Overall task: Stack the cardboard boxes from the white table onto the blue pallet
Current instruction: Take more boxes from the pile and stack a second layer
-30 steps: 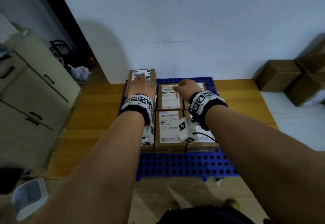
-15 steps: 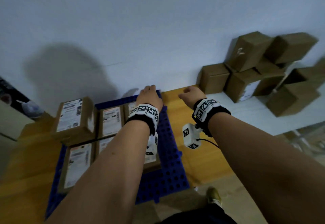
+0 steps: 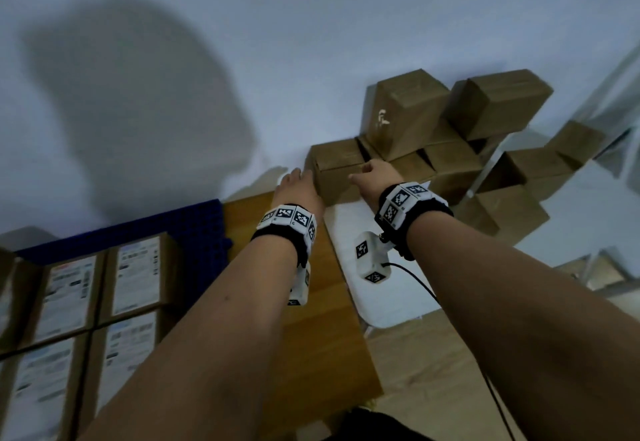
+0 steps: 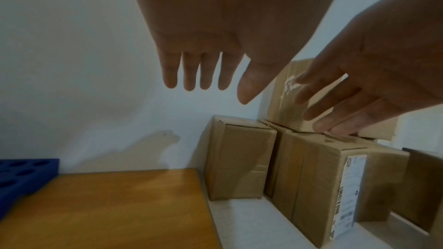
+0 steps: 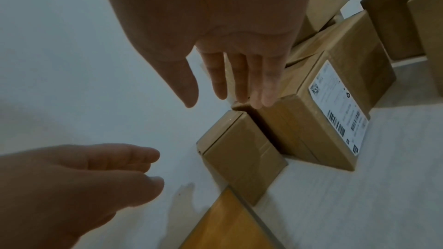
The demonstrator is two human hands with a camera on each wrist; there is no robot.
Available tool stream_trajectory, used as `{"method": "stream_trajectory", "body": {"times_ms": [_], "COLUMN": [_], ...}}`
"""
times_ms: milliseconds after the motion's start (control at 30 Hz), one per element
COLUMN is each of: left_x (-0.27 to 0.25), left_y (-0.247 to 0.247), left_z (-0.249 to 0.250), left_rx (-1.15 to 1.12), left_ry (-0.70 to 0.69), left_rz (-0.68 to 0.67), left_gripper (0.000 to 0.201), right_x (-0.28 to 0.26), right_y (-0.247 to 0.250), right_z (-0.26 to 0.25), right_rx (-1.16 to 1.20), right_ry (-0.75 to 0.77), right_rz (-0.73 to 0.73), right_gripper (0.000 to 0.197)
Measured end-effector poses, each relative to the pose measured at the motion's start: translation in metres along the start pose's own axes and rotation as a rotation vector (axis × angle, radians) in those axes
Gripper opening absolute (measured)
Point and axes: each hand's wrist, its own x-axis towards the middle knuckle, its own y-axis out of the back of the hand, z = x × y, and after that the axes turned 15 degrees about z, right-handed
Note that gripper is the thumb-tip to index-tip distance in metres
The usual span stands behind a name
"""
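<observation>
Several cardboard boxes (image 3: 408, 111) on white table (image 3: 391, 291), pale wall (image 3: 311, 25)

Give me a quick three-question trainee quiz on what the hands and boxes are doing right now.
1. True or false: the left hand already grips a box.
2. Which box are both hands closest to? A) the tilted top box B) the end box nearest the wooden board C) a box on the blue pallet
3. Fill in: the labelled boxes lie on the ____ pallet.

Key: 1 false; 2 B; 3 blue.
</observation>
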Motion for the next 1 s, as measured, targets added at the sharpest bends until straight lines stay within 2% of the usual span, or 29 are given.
{"method": "stream_trajectory", "body": {"times_ms": [67, 167, 333, 467, 533, 733, 833, 900, 1000], "left_x": [0.013, 0.030, 0.056, 0.066, 0.067, 0.053, 0.038, 0.026, 0.000], "left_y": [-0.013, -0.025, -0.039, -0.047, -0.049, -0.051, -0.048, -0.044, -0.040], "left_z": [0.013, 0.027, 0.035, 0.039, 0.041, 0.037, 0.033, 0.032, 0.028], "left_rx": [0.010, 0.066, 0.163, 0.198, 0.210, 0.180, 0.105, 0.046, -0.010], "left_ry": [0.027, 0.056, 0.068, 0.076, 0.090, 0.090, 0.117, 0.151, 0.220], "left_rz": [-0.008, -0.060, -0.122, -0.160, -0.163, -0.058, -0.019, -0.023, -0.082], "left_gripper": [0.056, 0.060, 0.059, 0.063, 0.064, 0.043, 0.040, 0.051, 0.080], "right_x": [0.021, 0.047, 0.078, 0.095, 0.098, 0.084, 0.072, 0.062, 0.048], "right_y": [0.001, -0.002, -0.013, -0.020, -0.023, -0.033, -0.038, -0.039, -0.041], "right_z": [0.006, 0.010, 0.008, 0.004, 0.005, 0.017, 0.024, 0.028, 0.038], "right_rx": [0.011, 0.024, 0.005, -0.003, -0.024, -0.066, -0.087, -0.116, -0.119], "right_ry": [-0.002, 0.009, 0.021, -0.011, -0.017, 0.047, 0.029, -0.001, -0.081], "right_rz": [-0.028, -0.067, -0.095, -0.166, -0.191, -0.176, -0.179, -0.174, -0.158], "right_gripper": [0.054, 0.044, 0.040, 0.050, 0.048, 0.040, 0.040, 0.040, 0.042]}}
